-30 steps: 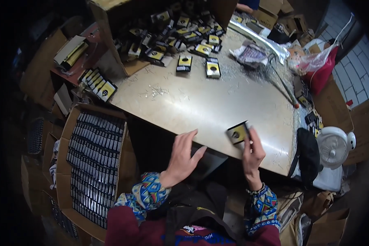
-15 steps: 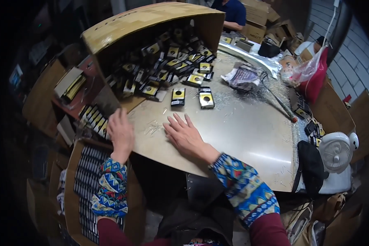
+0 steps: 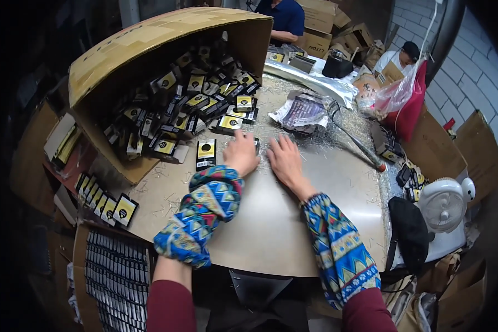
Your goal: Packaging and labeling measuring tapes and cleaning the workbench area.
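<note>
My left hand (image 3: 242, 155) is over a small black-and-yellow box (image 3: 257, 145) on the metal tabletop (image 3: 260, 227); its fingers curl round the box and hide most of it. To the right of it, my right hand (image 3: 286, 163) lies flat on the table with its fingers stretched out and nothing in it. Another small box (image 3: 206, 153) of the same kind lies face up just left of my left hand. Beyond it, a heap of such boxes (image 3: 196, 102) spills from a large carton (image 3: 166, 23) tipped on its side.
Boxes stand in a row (image 3: 102, 203) at the left edge, above a carton packed with dark pieces (image 3: 113, 282). Crumpled packaging (image 3: 301, 112) and clear slivers lie farther back. A white fan (image 3: 442, 205) and black bag (image 3: 409, 229) are at right. Two other people are behind.
My left hand has moved from the table's left edge to the right, onto a small box. The view has shifted, and a box now leans at the near end of the left row.
</note>
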`<state>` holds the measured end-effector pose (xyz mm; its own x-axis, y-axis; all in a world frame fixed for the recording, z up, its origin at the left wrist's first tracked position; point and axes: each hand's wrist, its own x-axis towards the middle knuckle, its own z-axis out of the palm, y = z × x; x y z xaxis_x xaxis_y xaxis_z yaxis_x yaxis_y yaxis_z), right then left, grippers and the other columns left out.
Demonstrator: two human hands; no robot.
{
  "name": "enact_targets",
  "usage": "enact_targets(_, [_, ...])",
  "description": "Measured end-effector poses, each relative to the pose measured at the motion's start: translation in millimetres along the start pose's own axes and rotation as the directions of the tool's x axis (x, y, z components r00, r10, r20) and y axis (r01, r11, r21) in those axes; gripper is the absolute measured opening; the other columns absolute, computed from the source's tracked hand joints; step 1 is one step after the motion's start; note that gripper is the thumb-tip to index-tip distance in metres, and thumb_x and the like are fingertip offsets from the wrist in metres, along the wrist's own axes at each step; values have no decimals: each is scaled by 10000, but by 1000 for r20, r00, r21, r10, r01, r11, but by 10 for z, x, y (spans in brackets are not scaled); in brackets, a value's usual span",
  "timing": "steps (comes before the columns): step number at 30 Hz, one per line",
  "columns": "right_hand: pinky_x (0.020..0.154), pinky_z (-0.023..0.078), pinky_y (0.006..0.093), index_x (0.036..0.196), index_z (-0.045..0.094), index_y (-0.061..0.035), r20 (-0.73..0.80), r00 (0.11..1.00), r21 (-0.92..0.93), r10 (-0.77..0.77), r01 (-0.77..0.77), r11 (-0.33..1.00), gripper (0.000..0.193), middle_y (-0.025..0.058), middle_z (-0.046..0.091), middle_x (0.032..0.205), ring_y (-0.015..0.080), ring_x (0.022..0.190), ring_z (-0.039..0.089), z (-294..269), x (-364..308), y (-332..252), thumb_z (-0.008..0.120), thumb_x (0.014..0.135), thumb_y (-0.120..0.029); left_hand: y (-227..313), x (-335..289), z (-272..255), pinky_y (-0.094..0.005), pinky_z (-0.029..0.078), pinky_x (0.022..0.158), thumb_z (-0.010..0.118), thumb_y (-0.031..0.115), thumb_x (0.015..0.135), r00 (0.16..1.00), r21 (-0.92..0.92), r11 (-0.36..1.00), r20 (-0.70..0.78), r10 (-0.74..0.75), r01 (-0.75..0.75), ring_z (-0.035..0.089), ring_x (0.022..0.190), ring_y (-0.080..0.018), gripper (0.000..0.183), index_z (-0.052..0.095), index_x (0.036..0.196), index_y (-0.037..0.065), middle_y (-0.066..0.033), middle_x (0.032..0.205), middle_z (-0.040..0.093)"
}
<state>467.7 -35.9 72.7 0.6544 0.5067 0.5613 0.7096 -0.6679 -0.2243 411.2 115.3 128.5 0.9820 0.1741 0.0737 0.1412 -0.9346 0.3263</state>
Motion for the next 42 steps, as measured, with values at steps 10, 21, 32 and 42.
enact_targets(10, [1135, 163, 587, 1452, 385, -201, 471, 882, -16, -25, 37, 999, 526, 181, 284, 1529, 454, 1413, 193, -465, -571, -100, 335, 1008, -477, -195, -938, -719, -345, 518, 678, 581, 309, 902, 956, -560, 783, 251, -152, 272, 633, 837, -195, 388, 541, 1154, 18, -117, 956, 645])
enact_targets(21, [1146, 259, 385, 1396, 453, -70, 332, 943, 565, 20, -216, 797, 438, 215, 318, 1509, 361, 1424, 257, -1127, -1402, -229, 510, 980, -196, -415, -3055, -306, -240, 519, 781, 512, 162, 989, 897, -926, -223, 358, -259, 305, 634, 917, -107, 268, 526, 1229, 43, -29, 1062, 630])
enact_targets(32, [1113, 275, 511, 1331, 468, 9, 280, 958, 165, -58, 11, 986, 430, 239, 405, 1429, 385, 1369, 334, -1006, -1928, -1568, 510, 966, -216, -200, -4177, 1128, -195, 439, 648, 579, 72, 902, 743, -750, 20, 652, -151, 661, 560, 799, -51, 206, 580, 1108, 60, 6, 902, 615])
enact_targets(42, [1050, 389, 437, 1328, 496, -37, 473, 881, 481, -33, -227, 847, 421, 230, 468, 1382, 370, 1258, 487, -1816, -2236, -1802, 533, 910, -18, 22, -4193, 1020, -216, 446, 741, 565, 47, 864, 717, -731, -305, 673, -179, 610, 540, 854, -62, 238, 570, 1102, 39, -15, 971, 616])
